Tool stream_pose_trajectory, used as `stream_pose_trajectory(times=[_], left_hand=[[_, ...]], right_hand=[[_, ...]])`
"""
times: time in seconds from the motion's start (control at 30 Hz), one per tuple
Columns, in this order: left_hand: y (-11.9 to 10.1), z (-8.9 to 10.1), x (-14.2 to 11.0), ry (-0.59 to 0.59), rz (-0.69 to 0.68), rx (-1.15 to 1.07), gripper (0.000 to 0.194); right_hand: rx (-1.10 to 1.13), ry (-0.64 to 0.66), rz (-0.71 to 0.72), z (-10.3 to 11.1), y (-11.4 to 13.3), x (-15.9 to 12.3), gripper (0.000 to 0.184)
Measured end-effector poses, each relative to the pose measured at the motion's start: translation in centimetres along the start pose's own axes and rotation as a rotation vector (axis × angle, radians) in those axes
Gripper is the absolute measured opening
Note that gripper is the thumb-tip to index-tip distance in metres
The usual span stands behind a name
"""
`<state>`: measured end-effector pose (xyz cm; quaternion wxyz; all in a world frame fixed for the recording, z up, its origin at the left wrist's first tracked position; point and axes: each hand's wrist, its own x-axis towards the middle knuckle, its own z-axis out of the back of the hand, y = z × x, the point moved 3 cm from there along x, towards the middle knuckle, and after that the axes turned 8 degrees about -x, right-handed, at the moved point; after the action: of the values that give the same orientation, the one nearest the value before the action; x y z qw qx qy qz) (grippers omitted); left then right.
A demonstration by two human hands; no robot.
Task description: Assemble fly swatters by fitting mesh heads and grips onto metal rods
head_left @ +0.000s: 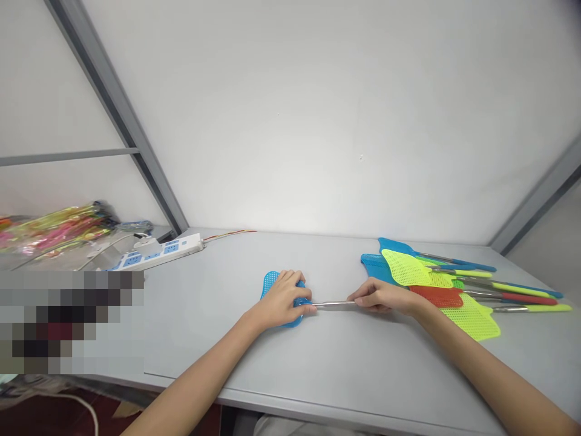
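Observation:
A blue fly swatter [271,280] lies across the middle of the grey table. My left hand [284,300] is closed over its mesh head, with thumb and fingers gripping where the head meets the metal rod [333,304]. Farther along that rod, my right hand [379,295] pinches it between thumb and fingers. Whatever part of the swatter lies beyond my right fingers is hidden by the hand. Just right of this hand, a loose pile of fly swatters holds a yellow one [406,267], a red one [438,295] and several others in blue and yellow-green.
A white power strip [170,251] with plugs lies at the back left. Beyond it are colourful plastic-wrapped items [59,227]. Grey metal posts [122,115] frame the table, and a white wall [290,121] closes its back. A blurred-out patch covers the lower left.

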<state>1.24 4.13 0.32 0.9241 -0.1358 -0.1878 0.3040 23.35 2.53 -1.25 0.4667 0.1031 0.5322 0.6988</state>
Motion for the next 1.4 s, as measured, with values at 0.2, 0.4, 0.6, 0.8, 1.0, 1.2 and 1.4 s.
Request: stream_pose_trajectory(times=[0.2, 0.4, 0.6, 0.8, 1.0, 1.2, 1.4], left_hand=[[-0.4, -0.1, -0.2, 0.006, 0.013, 0.029, 0.026], [-0.5, -0.2, -0.3, 0.017, 0.035, 0.064, 0.028], [-0.2, -0.2, -0.2, -0.013, 0.057, 0.057, 0.025], [-0.7, -0.3, -0.2, -0.017, 0.052, 0.058, 0.025], [-1.0, -0.1, -0.3, -0.018, 0.054, 0.068, 0.028], [-0.7, -0.3, -0.1, -0.019, 0.096, 0.034, 0.028], [-1.7, -1.0, 0.0, 0.051, 0.093, -0.070, 0.038]], right_hand=[[-0.053, -0.026, -0.019, -0.4, 0.1, 0.2, 0.037], [-0.077, -0.045, 0.034, -0.8, 0.7, 0.2, 0.036], [-0.026, -0.063, 0.040, -1.4, 0.4, 0.6, 0.038], [-0.067, -0.062, 0.077, -2.0, 0.8, 0.7, 0.037], [-0.061, -0.052, 0.107, -2.3, 1.7, 0.5, 0.037], [-0.090, -0.050, 0.124, -2.4, 2.3, 0.0, 0.035], [-0.067, 0.016, 0.093, -3.8, 2.4, 0.4, 0.036]])
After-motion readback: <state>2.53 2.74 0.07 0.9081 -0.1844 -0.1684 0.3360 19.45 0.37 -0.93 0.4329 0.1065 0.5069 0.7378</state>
